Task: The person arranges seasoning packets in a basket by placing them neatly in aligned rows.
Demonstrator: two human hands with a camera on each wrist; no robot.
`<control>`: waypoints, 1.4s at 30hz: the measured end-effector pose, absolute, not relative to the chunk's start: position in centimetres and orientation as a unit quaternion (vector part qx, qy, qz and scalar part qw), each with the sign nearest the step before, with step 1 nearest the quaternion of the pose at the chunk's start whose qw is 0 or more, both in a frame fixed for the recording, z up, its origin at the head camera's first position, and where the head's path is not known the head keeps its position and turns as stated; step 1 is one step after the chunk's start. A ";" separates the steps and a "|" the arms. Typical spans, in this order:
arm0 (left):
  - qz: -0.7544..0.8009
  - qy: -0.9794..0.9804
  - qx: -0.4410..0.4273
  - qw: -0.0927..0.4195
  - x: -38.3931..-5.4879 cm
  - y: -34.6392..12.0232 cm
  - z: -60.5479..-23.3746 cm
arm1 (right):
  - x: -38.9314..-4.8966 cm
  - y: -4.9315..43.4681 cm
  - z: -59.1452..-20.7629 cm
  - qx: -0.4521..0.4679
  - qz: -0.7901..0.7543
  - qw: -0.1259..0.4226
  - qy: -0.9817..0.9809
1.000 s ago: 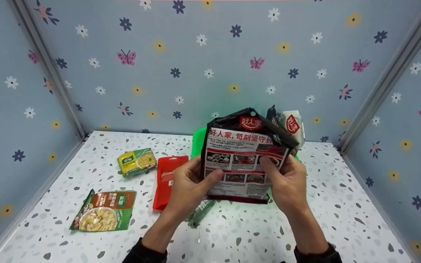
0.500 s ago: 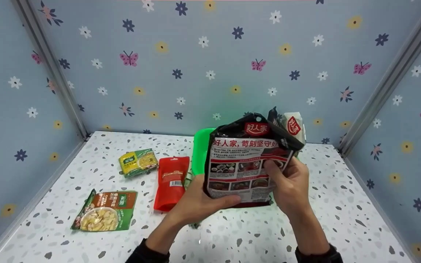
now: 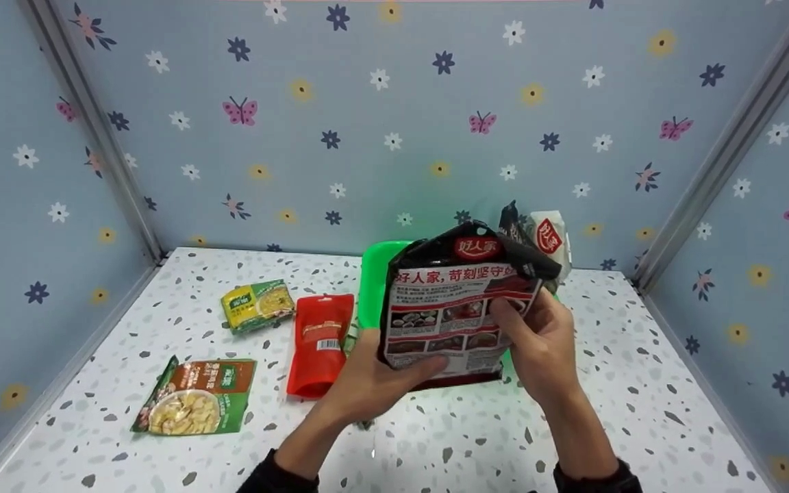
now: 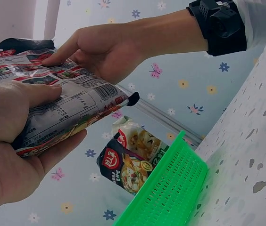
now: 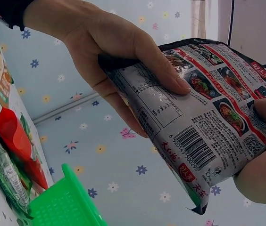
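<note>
Both hands hold a black seasoning packet (image 3: pixel 453 322), its white printed back turned up, over the table. My left hand (image 3: pixel 370 383) grips its lower left corner, thumb across the printed face and fingers underneath, as the left wrist view shows. My right hand (image 3: pixel 545 346) pinches the right edge, with the thumb on the pictures. A barcode (image 5: pixel 194 146) runs near the packet's edge in the right wrist view. Behind the packet stands a green basket (image 3: pixel 372 277), partly hidden. From it rise a white packet (image 3: pixel 549 236) and a dark packet (image 4: pixel 123 167).
Left of the hands lie a red pouch (image 3: pixel 320 335), a yellow and green packet (image 3: pixel 257 306) and a brown and green packet (image 3: pixel 199 397) on the speckled table (image 3: pixel 114 383). A green packet (image 5: pixel 8 172) lies beside the red pouch. Patterned walls (image 3: pixel 394 103) enclose the table.
My left hand has shifted down along the packet to its lower corner, the thumb now lower on the face. The packet has dropped slightly and leans back a little more. My right hand keeps its grip.
</note>
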State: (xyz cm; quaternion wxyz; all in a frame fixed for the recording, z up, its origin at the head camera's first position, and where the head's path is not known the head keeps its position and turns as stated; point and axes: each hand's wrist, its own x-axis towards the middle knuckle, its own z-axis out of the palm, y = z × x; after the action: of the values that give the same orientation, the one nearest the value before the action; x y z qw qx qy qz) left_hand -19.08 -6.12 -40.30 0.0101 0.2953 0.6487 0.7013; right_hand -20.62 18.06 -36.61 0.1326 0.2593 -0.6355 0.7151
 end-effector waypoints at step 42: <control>0.365 0.741 0.150 -0.544 -20.7 -6.5 -41.6 | -16.2 10.8 -36.7 0.320 0.656 0.146 -0.668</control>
State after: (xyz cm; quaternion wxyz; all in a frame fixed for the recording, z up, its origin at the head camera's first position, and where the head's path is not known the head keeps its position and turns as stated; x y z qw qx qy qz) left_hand -20.71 -6.47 -41.56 -0.5437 0.1502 0.7406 0.3651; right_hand -16.21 10.84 -36.69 0.1465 0.3197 -0.6676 0.6563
